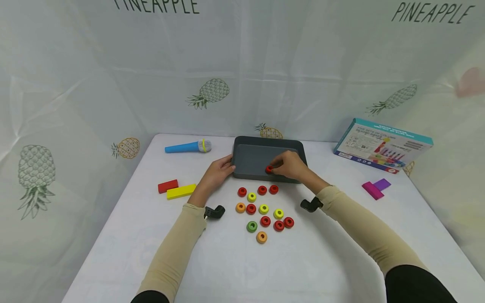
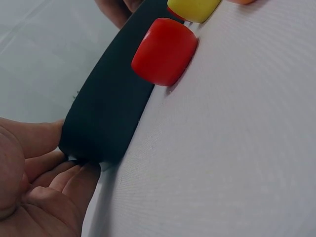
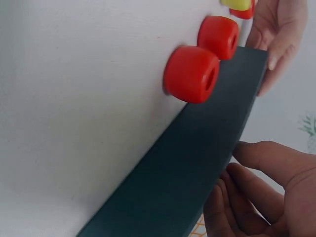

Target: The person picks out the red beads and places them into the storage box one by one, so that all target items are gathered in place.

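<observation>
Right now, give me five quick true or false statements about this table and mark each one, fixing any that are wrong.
1. The right hand pinches a red ring. True.
2. The left hand touches the microphone. False: it holds the side of the dark tray.
3. Just one green ring lies on the table. True.
4. The microphone handle is red. False: it is blue.
5. The box sits on the person's left. False: it is on the right.

The tray (image 1: 249,160) is dark grey, the rings (image 1: 251,212) red, yellow, orange and green, the backdrop (image 1: 295,54) pineapple-printed.
</observation>
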Available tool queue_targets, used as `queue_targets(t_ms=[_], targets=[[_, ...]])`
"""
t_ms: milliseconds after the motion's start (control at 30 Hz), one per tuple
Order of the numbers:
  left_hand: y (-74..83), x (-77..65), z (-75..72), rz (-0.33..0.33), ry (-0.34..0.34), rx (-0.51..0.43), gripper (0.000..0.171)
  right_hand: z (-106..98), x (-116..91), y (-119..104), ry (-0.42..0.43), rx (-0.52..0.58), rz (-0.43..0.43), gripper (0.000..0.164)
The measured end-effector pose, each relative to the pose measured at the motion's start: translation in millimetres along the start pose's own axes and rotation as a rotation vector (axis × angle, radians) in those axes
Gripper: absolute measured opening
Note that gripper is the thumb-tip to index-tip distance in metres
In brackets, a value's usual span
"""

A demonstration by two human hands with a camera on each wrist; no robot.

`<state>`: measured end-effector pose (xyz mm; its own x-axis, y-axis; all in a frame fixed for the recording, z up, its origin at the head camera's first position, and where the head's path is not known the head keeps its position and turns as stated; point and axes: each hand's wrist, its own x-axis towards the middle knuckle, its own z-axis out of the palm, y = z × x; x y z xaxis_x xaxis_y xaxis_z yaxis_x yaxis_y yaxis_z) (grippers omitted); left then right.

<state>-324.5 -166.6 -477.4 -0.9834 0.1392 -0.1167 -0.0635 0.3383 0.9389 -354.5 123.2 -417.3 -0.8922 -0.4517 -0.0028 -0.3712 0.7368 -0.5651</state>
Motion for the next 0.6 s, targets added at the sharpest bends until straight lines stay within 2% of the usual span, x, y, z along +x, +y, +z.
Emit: queue_targets(t_ms=[200,600], targets=[[1.7,-0.8,-0.5,-0.012,-0.002,0.007,0.06,-3,-9,-1,0.036,-0.012,-0.001,0.028],[3.2,-2.0,0.3,-0.019,0.005,0.005,0.06,-1,-26,-8,0.044,-0.011,-0.038,0.028]])
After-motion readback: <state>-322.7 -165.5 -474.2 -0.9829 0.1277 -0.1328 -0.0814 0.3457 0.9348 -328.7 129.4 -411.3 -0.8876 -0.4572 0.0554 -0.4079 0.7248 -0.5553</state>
